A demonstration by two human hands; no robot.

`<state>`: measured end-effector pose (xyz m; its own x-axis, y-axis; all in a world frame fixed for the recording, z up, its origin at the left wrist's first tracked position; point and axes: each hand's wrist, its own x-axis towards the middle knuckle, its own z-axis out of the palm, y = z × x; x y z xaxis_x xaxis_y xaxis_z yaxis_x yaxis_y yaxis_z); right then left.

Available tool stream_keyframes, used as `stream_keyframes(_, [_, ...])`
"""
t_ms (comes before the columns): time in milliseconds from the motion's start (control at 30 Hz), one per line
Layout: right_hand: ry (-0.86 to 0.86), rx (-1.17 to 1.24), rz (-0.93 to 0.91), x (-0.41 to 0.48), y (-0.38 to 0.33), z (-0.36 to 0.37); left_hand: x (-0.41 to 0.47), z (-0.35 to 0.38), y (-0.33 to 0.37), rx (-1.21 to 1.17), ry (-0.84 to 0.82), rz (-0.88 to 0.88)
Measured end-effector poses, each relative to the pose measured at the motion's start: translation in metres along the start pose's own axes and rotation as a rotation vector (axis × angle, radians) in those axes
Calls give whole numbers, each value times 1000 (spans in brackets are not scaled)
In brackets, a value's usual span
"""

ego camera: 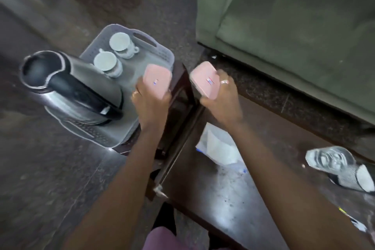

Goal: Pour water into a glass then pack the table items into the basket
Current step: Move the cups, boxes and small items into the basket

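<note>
Table (223, 199) (dark, glossy) stands on speckled floor (50, 168) beside green sofa (284, 26).

A steel electric kettle (67, 87) is set at the front of a grey slotted plastic basket (162, 55), with two white ceramic cups (108, 64) (121, 44) behind it. The basket is placed left of a dark wooden table (223, 199). A pink rectangular box (157, 81) is held over the basket, and a second pink rectangular box (205, 79) by the table's far corner.
</note>
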<state>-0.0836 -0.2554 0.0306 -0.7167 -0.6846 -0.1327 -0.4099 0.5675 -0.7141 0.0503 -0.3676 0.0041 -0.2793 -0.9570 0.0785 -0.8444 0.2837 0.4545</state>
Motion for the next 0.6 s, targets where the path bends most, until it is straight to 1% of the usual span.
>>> stream_keyframes(67, [-31, 6, -77, 25, -39, 21, 38, -10, -12, -58, -7, -120])
stream_keyframes(167, [-72, -7, -139, 56, -77, 48, 73, -10, -20, -158, -111, -304])
stream_keyframes(267, [-129, -105, -144, 85, -99, 78, 92, 2, -26, -122, -197, -391])
stream_keyframes(367, [-208, -273, -162, 106, -105, 103, 97, 17, -29, -118, -218, -461])
stream_keyframes(433, [-237, -367, -183, 115, -104, 115, 99, 24, -29, -83, -217, -468])
stream_keyframes(467, [-233, -403, -195, 117, -104, 120, 102, 27, -30, -48, -210, -439])
stream_keyframes(533, [-192, -477, -236, 120, -103, 127, 105, 33, -34, 54, -180, -346])
stream_keyframes(600, [-146, -561, -297, 120, -101, 135, 109, 38, -39, 133, -159, -302])
